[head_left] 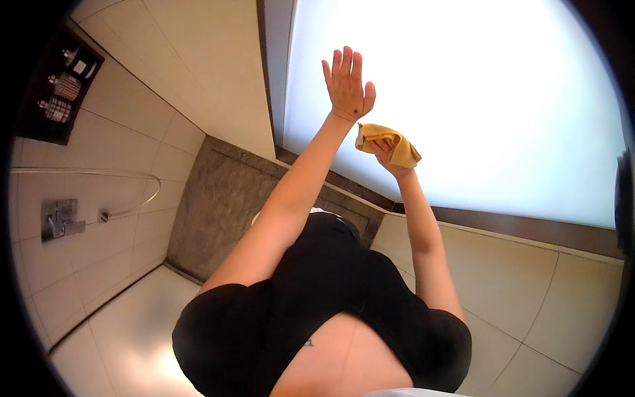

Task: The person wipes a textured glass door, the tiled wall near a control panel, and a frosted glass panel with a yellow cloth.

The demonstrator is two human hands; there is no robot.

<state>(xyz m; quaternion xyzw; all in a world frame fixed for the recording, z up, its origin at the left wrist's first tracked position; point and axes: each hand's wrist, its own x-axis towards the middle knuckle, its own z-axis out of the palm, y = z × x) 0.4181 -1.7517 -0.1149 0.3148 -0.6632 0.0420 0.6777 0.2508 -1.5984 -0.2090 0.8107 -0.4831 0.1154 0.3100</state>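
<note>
A large bright frosted panel point(476, 86) in a dark frame fills the upper right. My left hand point(347, 86) is raised over its left part, fingers stretched out and holding nothing; whether it touches the panel I cannot tell. Below and to the right of it, my right hand point(388, 161) grips a crumpled yellow cloth point(403, 145) against or just in front of the panel, with some fingers hidden by the cloth.
A dark shelf point(30, 122) with three bottles point(66, 87) is on the tiled left wall, above a chrome shower valve point(58, 218) and hose point(132, 173). A grey stone floor section point(198, 218) lies below, with beige tiles point(516, 291) at lower right.
</note>
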